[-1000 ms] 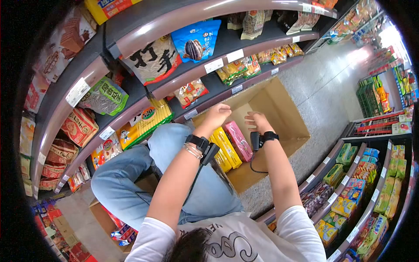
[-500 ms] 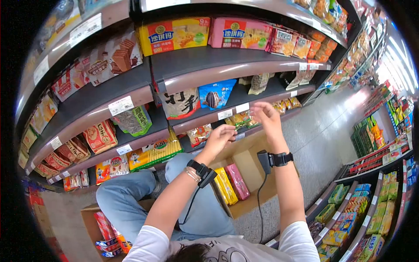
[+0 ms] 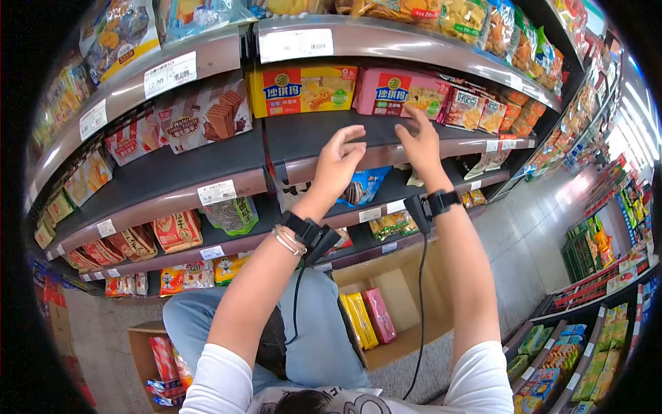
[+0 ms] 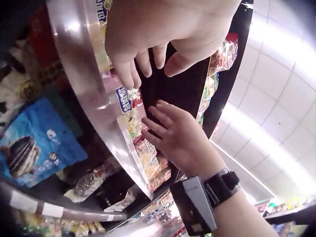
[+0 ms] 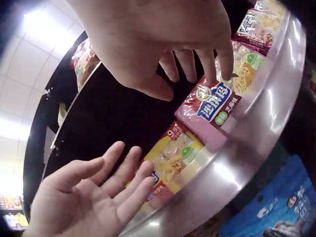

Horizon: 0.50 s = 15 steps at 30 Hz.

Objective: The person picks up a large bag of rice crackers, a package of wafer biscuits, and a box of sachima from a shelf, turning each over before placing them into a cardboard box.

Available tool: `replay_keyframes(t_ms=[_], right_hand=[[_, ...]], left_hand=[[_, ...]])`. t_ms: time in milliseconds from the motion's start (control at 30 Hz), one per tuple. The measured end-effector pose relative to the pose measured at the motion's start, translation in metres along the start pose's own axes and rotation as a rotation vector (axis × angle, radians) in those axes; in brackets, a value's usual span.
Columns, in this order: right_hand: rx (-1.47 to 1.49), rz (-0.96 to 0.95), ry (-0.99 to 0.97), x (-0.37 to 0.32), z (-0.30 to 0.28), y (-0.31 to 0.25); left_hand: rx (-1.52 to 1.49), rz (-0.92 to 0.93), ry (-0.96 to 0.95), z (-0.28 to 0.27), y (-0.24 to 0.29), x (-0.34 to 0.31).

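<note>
Both hands are raised before the middle shelf. The left hand (image 3: 339,160) holds nothing, its fingers loosely bent, below and between a yellow package (image 3: 302,91) and a pink package (image 3: 401,92). The right hand (image 3: 421,146) is empty, fingers spread, its fingertips overlapping the lower edge of the pink package in the head view; contact cannot be told. In the right wrist view the right hand (image 5: 158,44) is over the pink package (image 5: 212,106), and the left hand (image 5: 89,197) is palm up beside the yellow package (image 5: 173,160).
A cardboard box (image 3: 407,348) on the floor holds a yellow pack (image 3: 359,320) and a pink pack (image 3: 379,315). Another box (image 3: 141,348) with red packs stands left of the bent legs. Wafer bags (image 3: 207,110) line the shelf's left; a blue bag (image 3: 365,185) sits lower.
Both hands have risen from over the cardboard box to the middle shelf, and the head view has tilted up to show higher shelves. Both hands stay empty.
</note>
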State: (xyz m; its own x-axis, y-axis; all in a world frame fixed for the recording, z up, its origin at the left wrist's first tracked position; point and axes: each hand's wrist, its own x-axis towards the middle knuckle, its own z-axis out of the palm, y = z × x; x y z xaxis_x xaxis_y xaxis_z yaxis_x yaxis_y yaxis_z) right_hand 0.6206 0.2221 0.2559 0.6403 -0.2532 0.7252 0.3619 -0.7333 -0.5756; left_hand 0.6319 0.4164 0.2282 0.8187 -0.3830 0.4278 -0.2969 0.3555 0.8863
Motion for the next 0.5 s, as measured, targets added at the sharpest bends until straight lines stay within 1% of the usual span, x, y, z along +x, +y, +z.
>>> replay_keyframes(t_ms=[100, 167, 233, 267, 367, 467, 500], right_hand=[[-0.096, -0.109, -0.008, 0.039, 0.008, 0.003], [-0.318, -0.126, -0.024, 0.066, 0.026, 0.035], [-0.556, -0.169, -0.004, 0.083, 0.038, 0.046], [-0.63, -0.05, -0.063, 0.087, 0.041, 0.041], [-0.687, 0.106, -0.217, 0.097, 0.038, 0.026], [-0.724, 0.107, -0.244, 0.097, 0.031, 0.014], [-0.763, 0.057, -0.214, 0.097, 0.032, 0.014]], left_hand=[[0.061, 0.031, -0.003, -0.006, 0.005, 0.021], [0.082, 0.034, 0.006, -0.009, 0.001, 0.029], [0.091, 0.03, 0.003, -0.011, 0.002, 0.03], [0.096, 0.02, 0.006, -0.012, 0.005, 0.029], [0.136, 0.013, 0.01, -0.018, 0.005, 0.033], [0.157, 0.007, 0.011, -0.025, 0.003, 0.041], [0.157, 0.012, 0.011, -0.026, 0.002, 0.045]])
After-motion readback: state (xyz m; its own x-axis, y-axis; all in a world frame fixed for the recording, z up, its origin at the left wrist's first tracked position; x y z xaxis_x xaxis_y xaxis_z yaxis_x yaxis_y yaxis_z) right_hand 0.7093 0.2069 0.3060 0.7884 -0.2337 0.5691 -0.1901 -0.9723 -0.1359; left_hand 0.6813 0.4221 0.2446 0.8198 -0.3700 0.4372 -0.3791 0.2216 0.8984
